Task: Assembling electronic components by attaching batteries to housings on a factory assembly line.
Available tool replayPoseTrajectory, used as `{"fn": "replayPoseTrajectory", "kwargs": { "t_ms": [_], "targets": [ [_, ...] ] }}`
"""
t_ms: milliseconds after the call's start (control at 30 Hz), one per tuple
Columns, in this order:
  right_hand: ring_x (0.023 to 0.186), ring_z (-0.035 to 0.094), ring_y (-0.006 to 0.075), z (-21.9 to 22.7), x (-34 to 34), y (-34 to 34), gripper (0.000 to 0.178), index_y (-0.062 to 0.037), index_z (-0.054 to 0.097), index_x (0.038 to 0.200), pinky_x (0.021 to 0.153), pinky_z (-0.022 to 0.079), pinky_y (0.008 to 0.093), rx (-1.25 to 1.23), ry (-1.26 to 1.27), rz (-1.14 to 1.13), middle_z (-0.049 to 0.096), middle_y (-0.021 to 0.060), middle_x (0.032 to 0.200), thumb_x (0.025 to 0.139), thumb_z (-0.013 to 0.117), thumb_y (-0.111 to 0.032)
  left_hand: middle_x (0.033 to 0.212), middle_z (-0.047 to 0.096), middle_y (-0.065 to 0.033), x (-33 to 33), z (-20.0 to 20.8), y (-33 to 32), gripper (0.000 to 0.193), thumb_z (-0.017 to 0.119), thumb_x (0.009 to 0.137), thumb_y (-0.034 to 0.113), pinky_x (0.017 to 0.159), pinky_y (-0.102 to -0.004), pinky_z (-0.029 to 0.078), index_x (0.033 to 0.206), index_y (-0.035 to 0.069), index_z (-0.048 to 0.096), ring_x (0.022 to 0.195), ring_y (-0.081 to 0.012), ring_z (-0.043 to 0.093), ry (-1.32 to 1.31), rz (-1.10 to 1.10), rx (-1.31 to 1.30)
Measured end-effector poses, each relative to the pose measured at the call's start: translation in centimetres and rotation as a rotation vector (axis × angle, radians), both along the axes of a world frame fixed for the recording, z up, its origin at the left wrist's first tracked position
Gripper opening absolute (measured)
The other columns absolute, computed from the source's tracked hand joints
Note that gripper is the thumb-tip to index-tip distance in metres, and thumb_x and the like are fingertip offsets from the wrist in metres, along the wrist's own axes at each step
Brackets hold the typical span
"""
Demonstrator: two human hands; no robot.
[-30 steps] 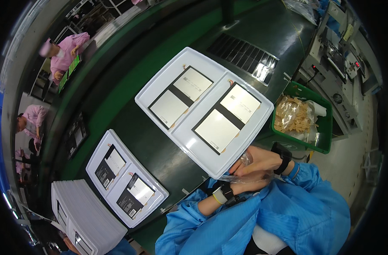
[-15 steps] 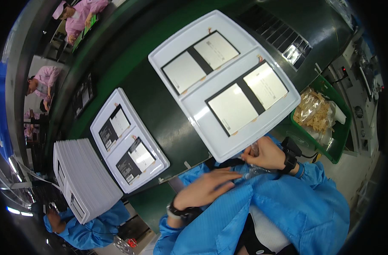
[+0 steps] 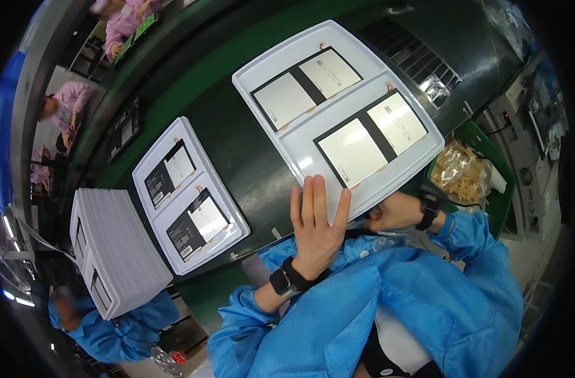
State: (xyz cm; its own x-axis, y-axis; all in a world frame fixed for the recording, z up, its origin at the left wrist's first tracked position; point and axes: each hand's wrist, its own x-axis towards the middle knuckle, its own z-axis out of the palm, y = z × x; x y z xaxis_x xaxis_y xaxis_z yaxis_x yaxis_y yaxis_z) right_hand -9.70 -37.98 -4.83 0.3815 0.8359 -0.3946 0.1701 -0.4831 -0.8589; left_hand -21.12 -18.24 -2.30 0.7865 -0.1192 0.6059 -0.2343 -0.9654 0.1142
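A white two-compartment tray point(image 3: 287, 154) lies before me, a flat battery pack in each compartment. The nearer pack point(image 3: 353, 153) and the farther pack point(image 3: 284, 101) each have two pale panels, a black strip between them and a small coloured wire lead. My left hand point(image 3: 318, 230) is open, its spread fingers reaching over the tray's near edge by the nearer pack. At the near right edge my right hand point(image 3: 396, 213) is closed, fingertips partly hidden; what it grips cannot be made out. Crumpled clear plastic point(image 3: 391, 241) lies just below it.
To the left sits a second white tray point(image 3: 202, 165) with two black-and-silver packs, beside a tall stack of trays point(image 3: 120, 246). A green bin point(image 3: 470, 135) on the right holds tan scraps and clear bags. A co-worker's blue sleeve point(image 3: 136, 324) is at lower left.
My left hand has moved up from near my lap to the tray's near edge, fingers spreading. My right hand has shifted slightly right and turned. The view has shifted a little.
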Motion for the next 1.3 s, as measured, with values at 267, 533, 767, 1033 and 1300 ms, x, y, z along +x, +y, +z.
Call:
{"fn": "replayPoseTrajectory", "kwargs": {
  "t_ms": [267,533,767,1033,1300],
  "targets": [
    [0.064,0.059,0.0135,-1.3,-1.9,2.0,0.034,0.0016,0.059,0.112,0.057,0.047,0.0293,0.133,0.299,-0.416,0.063,0.0077,0.079,0.080,0.068,-0.003,0.141,0.054,-0.0136,0.8,0.8,1.5,0.040,0.059,0.090,0.016,0.112,-0.0478,0.038,0.130,0.023,0.061,0.132,-0.0326,0.049,0.019,-0.135,0.044],
    [0.080,0.069,0.0278,1.1,0.9,-2.2,0.014,-0.0063,0.070,0.094,0.072,0.052,0.0393,0.086,-0.035,0.031,0.071,0.0092,0.084,0.086,0.061,-0.014,0.137,0.059,-0.0060,1.3,2.8,2.2,0.048,0.074,0.075,0.019,0.112,-0.0514,0.039,0.122,0.022,0.067,0.128,-0.0300,0.053,0.057,-0.209,-0.047],
    [0.070,0.068,0.0285,7.6,4.0,-12.8,0.018,-0.0083,0.072,0.086,0.065,0.052,0.0413,-0.402,-0.313,-0.046,0.071,0.0118,0.077,0.074,0.066,-0.020,0.136,0.060,-0.0057,1.2,3.3,3.8,0.054,0.081,0.068,0.021,0.111,-0.0537,0.040,0.120,0.021,0.068,0.126,-0.0314,0.054,0.090,-0.263,-0.042],
    [0.083,0.070,0.0181,15.6,11.0,-21.3,0.024,-0.0051,0.066,0.085,0.072,0.054,0.0327,0.711,0.173,1.137,0.070,0.0076,0.085,0.098,0.051,-0.018,0.139,0.057,-0.0093,1.0,3.9,3.8,0.046,0.070,0.082,0.018,0.112,-0.0510,0.040,0.128,0.018,0.063,0.129,-0.0309,0.053,0.135,-0.218,0.032],
    [0.078,0.060,0.0134,18.0,7.9,-5.2,0.024,-0.0086,0.055,0.078,0.068,0.048,0.0267,1.265,0.217,0.324,0.060,0.0052,0.083,0.100,0.049,-0.013,0.152,0.041,-0.0201,0.1,10.6,1.8,0.095,0.084,0.074,0.029,0.117,-0.0457,0.031,0.151,0.004,0.035,0.139,-0.0381,0.041,0.167,-0.497,-0.910]
  ]
}}
